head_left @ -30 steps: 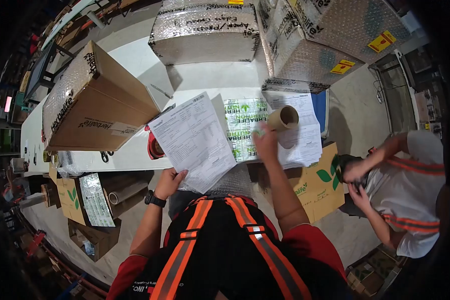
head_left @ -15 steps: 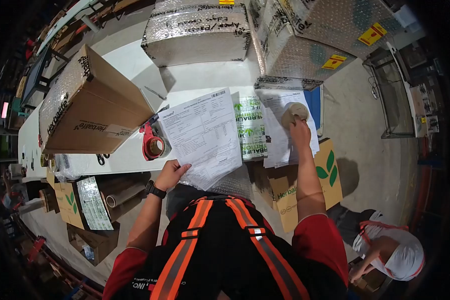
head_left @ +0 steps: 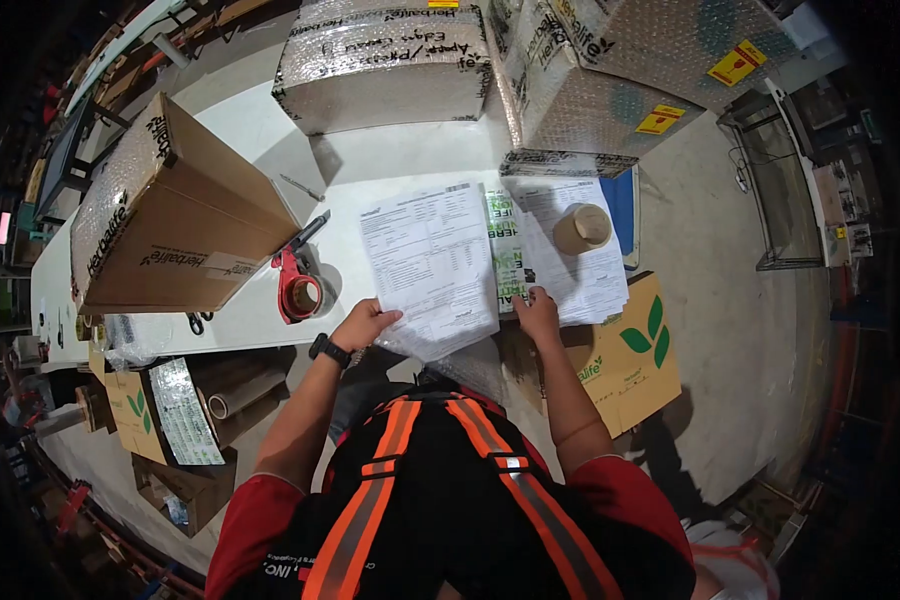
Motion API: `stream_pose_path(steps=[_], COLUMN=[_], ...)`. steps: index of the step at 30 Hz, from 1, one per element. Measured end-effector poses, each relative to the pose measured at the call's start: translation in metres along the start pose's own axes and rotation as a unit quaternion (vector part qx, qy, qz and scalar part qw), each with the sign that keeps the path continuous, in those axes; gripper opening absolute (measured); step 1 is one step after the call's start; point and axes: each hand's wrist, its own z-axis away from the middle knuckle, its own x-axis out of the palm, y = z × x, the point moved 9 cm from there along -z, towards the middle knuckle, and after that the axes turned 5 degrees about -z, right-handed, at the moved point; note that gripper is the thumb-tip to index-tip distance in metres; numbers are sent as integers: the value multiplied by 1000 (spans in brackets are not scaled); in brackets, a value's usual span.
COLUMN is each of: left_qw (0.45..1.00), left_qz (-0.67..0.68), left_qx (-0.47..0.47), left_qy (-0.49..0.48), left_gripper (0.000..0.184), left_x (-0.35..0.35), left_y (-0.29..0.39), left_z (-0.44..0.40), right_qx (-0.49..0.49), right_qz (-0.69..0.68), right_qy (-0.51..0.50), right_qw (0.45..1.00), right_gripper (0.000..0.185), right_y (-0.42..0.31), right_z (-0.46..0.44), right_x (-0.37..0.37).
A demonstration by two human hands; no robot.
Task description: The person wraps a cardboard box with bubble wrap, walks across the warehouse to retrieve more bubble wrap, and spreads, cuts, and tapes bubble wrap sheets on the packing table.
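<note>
My left hand [head_left: 368, 324] pinches the lower left corner of a printed paper stack [head_left: 430, 260] above the table's near edge. The papers partly cover a green-and-white printed package [head_left: 506, 245]. My right hand [head_left: 537, 311] is at the lower right edge of that package, fingers bent together; what they grip, if anything, is too small to tell. Right of the package, a cardboard tube roll [head_left: 582, 229] stands on more printed sheets [head_left: 590, 285]. A red tape dispenser [head_left: 297, 290] lies left of the held papers.
A large carton [head_left: 185, 220] stands on the white table [head_left: 350, 160] at left. Bubble-wrapped boxes [head_left: 385, 85] line the back, with others [head_left: 605, 110] at back right. A flat yellow carton [head_left: 640, 350] leans below the right edge. Another person [head_left: 735, 560] is at lower right.
My right hand has released the tube roll on the sheets and moved down and left to the package. The held papers have shifted left over the package. The other person has moved lower, mostly out of view.
</note>
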Motion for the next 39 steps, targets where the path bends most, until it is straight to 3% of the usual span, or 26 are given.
stream_pose_path(steps=[1,3,4,6,7,9,11,16,20,24,26,29,32,33,34,39], left_qw=[1000,999,999,997,997,997,996,996,997,993,989,988,981,967,947,959], left_qz=[15,33,35,24,53,53,49,25,-19,-90,-149,-146,-190,-253,-314,-272], left_qx=[-11,-42,-39,-70,-46,-60,-72,-80,-77,-74,6,44,45,2,-44,-37], left_qy=[-1,-3,-5,5,12,4,-1,-14,-10,26,-15,-18,8,26,44,65], left_gripper=[26,27,27,27,27,28,29,30,32,31,33,34,37,37,38,36], left_x=[5,17,21,29,31,34,32,15,-8,-2,20,40,39,34,25,17], left_y=[-13,-40,-42,-53,-57,-48,-49,-60,-74,-55,-31,-19,-12,-12,-14,-36], left_z=[-15,-41,-47,-57,-61,-56,-57,-61,-59,-68,-84,-106,-107,-103,-98,-92], right_qx=[-1,99,99,125,102,121,120,91,-38,-48,-36,-27,33,55,39,-51], right_qz=[3,-166,-164,-332,-397,-418,-509,-494,-401,-465,-502,-537,-564,-555,-551,-569], right_qy=[3,-41,-38,-133,-122,-138,-157,-118,-17,-15,-26,-45,-26,29,23,-31], right_qw=[1000,980,981,925,904,890,838,856,915,884,864,842,825,829,833,820], right_gripper=[50,43,43,35,31,32,36,36,25,24,25,25,25,28,29,28], right_y=[1,18,17,13,-3,-4,-24,-16,-9,-25,-21,-10,11,36,20,0], right_z=[-5,-9,-10,-4,1,-1,2,-3,-4,19,21,13,7,1,7,12], right_x=[0,17,19,47,44,40,29,-32,-96,-145,-146,-131,-106,-103,-114,-156])
